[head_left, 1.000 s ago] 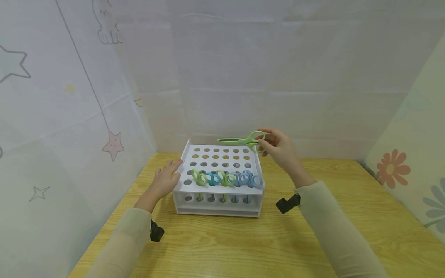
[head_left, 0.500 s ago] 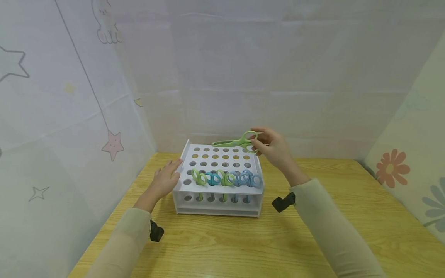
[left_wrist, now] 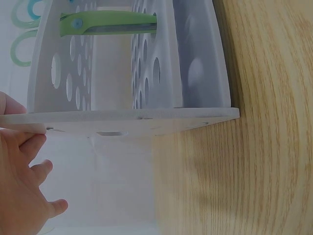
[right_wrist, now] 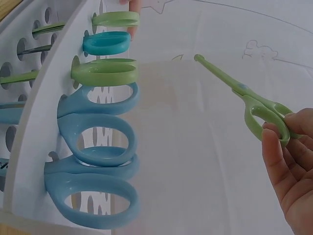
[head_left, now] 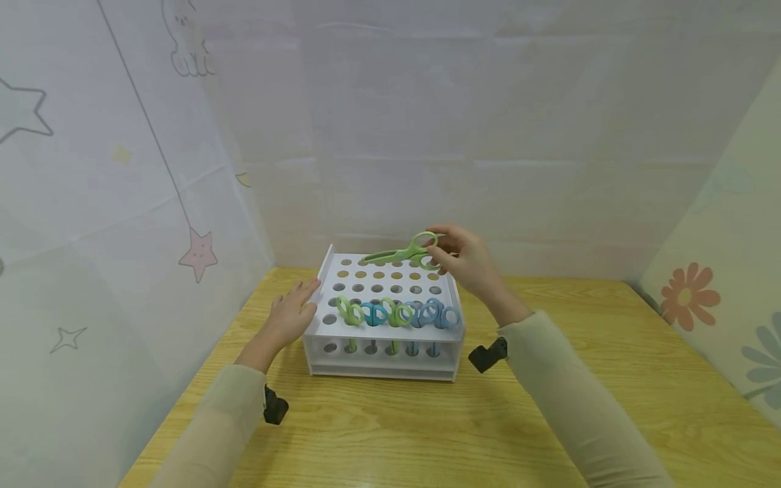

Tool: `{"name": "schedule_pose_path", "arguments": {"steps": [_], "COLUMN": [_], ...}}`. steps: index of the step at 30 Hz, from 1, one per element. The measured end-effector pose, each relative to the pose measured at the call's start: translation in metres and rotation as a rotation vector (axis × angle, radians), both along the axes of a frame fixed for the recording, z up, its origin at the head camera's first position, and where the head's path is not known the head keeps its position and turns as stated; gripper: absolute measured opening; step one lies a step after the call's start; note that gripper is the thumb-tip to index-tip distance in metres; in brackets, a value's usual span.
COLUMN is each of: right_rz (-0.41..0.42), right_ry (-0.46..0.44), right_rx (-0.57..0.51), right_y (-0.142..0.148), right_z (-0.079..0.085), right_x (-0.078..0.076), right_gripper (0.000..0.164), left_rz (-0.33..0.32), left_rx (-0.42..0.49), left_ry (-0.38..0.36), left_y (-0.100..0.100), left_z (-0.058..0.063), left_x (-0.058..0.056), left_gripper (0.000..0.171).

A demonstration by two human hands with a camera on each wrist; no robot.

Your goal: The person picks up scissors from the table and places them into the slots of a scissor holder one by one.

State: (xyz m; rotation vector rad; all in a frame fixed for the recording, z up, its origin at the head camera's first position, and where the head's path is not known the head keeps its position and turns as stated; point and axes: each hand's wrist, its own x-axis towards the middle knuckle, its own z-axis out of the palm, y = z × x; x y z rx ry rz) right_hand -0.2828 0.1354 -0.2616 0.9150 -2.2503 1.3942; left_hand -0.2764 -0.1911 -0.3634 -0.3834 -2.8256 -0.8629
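Observation:
My right hand [head_left: 466, 261] pinches a pair of light green scissors [head_left: 399, 255] by a handle loop, above the back rows of a white holed rack [head_left: 354, 332]. The scissors' blades point left and tilt slightly down. In the right wrist view, thumb and fingers close on the loop of the green scissors [right_wrist: 252, 100]. My left hand [head_left: 291, 313] holds the rack's left side panel. Seen from the left wrist, its digits lie on both faces of that panel [left_wrist: 117, 122]. Green, teal [head_left: 374, 313] and blue scissors [head_left: 444, 316] stand handles up along the rack's front.
The rack stands on a wood-grain table [head_left: 390, 434], with a second holed shelf under its top plate. Pale printed cloths [head_left: 390, 135] hang behind and at both sides. Each wrist carries a small black camera [head_left: 488, 354].
My right hand has moved left with the green scissors, from the rack's right back corner to over its back rows. Their blade tips have dipped lower. My left hand has stayed put.

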Motion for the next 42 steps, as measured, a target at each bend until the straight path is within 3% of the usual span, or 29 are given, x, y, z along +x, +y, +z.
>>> {"name": "schedule_pose_path", "arguments": {"steps": [18, 29, 35, 42], "right_rz": [0.009, 0.025, 0.053, 0.075], "right_ry": [-0.043, 0.003, -0.001, -0.014], "right_rx": [0.070, 0.128, 0.136, 0.162], "right_y": [-0.019, -0.030, -0.037, -0.046], "right_z": [0.000, -0.002, -0.002, -0.002], "right_x": [0.000, 0.001, 0.001, 0.005], "right_gripper": [0.032, 0.029, 0.029, 0.030], "left_rz": [0.001, -0.007, -0.019, -0.008], "left_rx": [0.009, 0.013, 0.026, 0.020], "left_ry": [0.006, 0.017, 0.049, 0.036], "left_y": [0.000, 0.001, 0.001, 0.002], "left_z": [0.001, 0.000, 0.000, 0.000], "left_x": [0.000, 0.000, 0.000, -0.001], "left_gripper": [0.052, 0.053, 0.054, 0.052]}}
